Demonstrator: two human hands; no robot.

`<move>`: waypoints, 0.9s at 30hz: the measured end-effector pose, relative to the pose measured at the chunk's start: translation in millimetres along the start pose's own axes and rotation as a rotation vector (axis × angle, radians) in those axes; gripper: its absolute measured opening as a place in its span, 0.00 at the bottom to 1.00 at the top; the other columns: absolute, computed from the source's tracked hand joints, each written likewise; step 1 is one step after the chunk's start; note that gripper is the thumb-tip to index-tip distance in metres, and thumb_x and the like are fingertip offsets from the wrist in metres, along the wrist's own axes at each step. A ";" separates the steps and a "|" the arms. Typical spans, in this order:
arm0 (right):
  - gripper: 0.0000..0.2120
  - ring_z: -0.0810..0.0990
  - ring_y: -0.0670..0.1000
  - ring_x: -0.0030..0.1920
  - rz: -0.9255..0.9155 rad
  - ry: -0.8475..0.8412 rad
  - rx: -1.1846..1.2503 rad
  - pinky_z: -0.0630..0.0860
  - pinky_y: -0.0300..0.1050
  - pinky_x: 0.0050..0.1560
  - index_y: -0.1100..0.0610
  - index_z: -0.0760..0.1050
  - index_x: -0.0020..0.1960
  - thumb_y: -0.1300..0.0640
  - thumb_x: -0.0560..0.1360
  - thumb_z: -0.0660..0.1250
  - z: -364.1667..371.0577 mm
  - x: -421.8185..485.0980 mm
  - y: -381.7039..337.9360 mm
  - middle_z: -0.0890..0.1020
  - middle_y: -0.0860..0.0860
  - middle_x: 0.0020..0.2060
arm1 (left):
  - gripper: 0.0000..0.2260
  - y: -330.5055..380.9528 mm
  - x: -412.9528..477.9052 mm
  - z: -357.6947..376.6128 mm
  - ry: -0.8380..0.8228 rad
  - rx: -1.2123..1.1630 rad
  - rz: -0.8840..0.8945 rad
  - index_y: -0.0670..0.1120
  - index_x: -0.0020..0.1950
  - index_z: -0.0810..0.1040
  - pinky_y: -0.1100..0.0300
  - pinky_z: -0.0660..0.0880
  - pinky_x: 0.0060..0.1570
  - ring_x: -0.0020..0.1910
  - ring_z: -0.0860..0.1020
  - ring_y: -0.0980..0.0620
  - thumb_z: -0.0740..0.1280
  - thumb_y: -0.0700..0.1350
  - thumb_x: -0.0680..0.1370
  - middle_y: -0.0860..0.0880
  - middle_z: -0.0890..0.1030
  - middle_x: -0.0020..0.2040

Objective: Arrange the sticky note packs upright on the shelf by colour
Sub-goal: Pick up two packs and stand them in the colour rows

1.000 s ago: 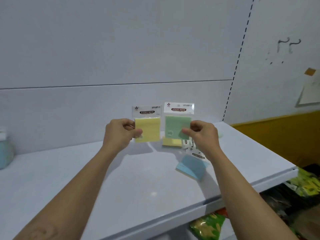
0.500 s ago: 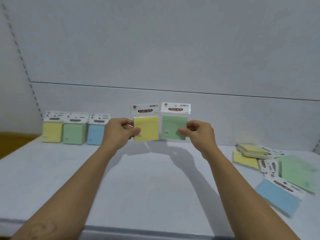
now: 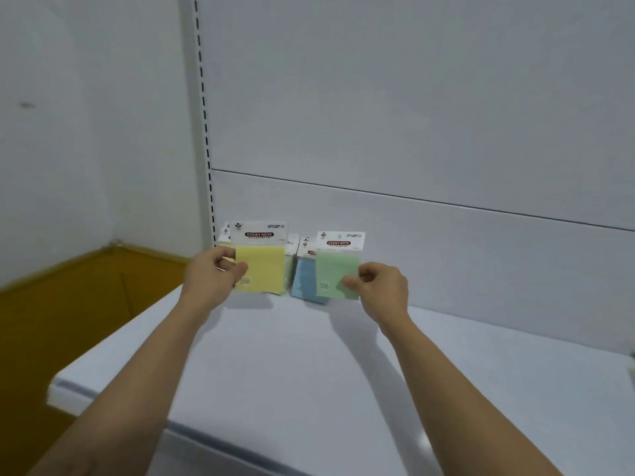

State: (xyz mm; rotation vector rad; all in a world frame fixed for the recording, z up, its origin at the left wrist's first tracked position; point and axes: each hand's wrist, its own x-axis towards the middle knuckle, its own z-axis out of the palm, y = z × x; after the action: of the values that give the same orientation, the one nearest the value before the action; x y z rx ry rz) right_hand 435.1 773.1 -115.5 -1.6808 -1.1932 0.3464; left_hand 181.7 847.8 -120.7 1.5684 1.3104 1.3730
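The left hand [image 3: 213,276] pinches the upright yellow plastic-wrapped sticky note pack [image 3: 261,266] in front of the back row's left end on the white shelf [image 3: 309,355], while the right hand [image 3: 381,290] pinches the green pack [image 3: 336,276] in front of the standing blue pack [image 3: 304,283], its green match seemingly lying leftward.

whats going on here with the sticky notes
A person is sorting sticky note packs on a white shelf. The left hand pinches a yellow pack and the right hand pinches a green pack, both held upright near the shelf's back left corner. Other packs stand against the back panel behind them, including a blue pack. Neither held pack has been let go yet.
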 end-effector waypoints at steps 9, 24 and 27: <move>0.07 0.78 0.49 0.38 0.031 -0.011 -0.062 0.72 0.42 0.39 0.52 0.78 0.41 0.55 0.66 0.76 93.2 4.8 -27.4 0.80 0.45 0.35 | 0.06 -53.4 53.9 -62.4 0.002 0.057 -0.007 0.48 0.41 0.80 0.53 0.75 0.43 0.31 0.73 0.50 0.72 0.36 0.71 0.56 0.74 0.23; 0.14 0.77 0.52 0.46 0.087 0.137 -0.157 0.72 0.46 0.44 0.52 0.70 0.47 0.52 0.68 0.73 179.2 14.0 -21.3 0.78 0.49 0.44 | 0.08 -86.9 111.5 -55.5 -0.094 0.038 -0.078 0.44 0.43 0.79 0.65 0.72 0.33 0.33 0.74 0.52 0.71 0.32 0.71 0.47 0.76 0.34; 0.15 0.77 0.53 0.46 0.074 0.137 -0.210 0.73 0.48 0.45 0.51 0.68 0.46 0.49 0.68 0.72 180.7 14.5 -18.1 0.79 0.48 0.42 | 0.07 -87.9 124.7 -48.0 -0.094 0.058 -0.082 0.41 0.48 0.81 0.62 0.75 0.37 0.36 0.77 0.50 0.72 0.33 0.71 0.46 0.79 0.36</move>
State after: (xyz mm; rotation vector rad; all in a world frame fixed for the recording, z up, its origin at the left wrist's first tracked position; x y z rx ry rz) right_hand 306.6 885.9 -178.2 -1.9020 -1.0975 0.1514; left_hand 106.1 984.7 -154.4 1.5798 1.3530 1.2062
